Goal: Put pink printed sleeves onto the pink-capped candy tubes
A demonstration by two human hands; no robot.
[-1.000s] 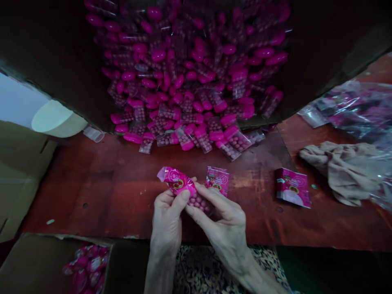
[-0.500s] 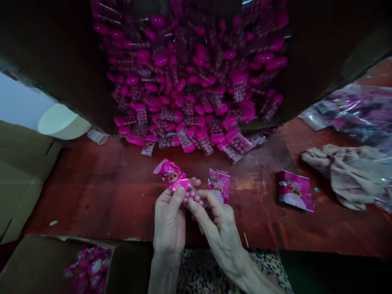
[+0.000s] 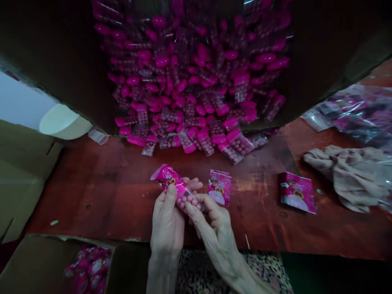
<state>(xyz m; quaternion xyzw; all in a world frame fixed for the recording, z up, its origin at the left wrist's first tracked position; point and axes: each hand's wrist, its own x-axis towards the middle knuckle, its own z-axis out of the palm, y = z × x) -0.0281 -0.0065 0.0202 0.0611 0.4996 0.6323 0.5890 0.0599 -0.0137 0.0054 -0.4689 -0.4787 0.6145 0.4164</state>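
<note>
My left hand (image 3: 167,220) and my right hand (image 3: 211,222) both grip one clear candy tube (image 3: 186,200) filled with pink balls, held over the near part of the red-brown table (image 3: 107,196). A pink printed wrapper sleeve (image 3: 167,176) covers the tube's upper end, under my left thumb. My right fingers pinch the tube's lower end. Just right of my hands a small stack of flat pink wrappers (image 3: 219,186) lies on the table.
A big tipped cardboard box (image 3: 55,61) spills a heap of pink-capped candy tubes (image 3: 196,90) onto the table. A second wrapper stack (image 3: 297,197), a beige cloth (image 3: 349,175) and plastic bags (image 3: 358,112) lie right. A box of wrapped tubes (image 3: 87,269) sits lower left.
The wrapper sleeve has slid further along the tube and the tube tilted more upright. My right hand drew back toward me while my left thumb shifted onto the sleeve.
</note>
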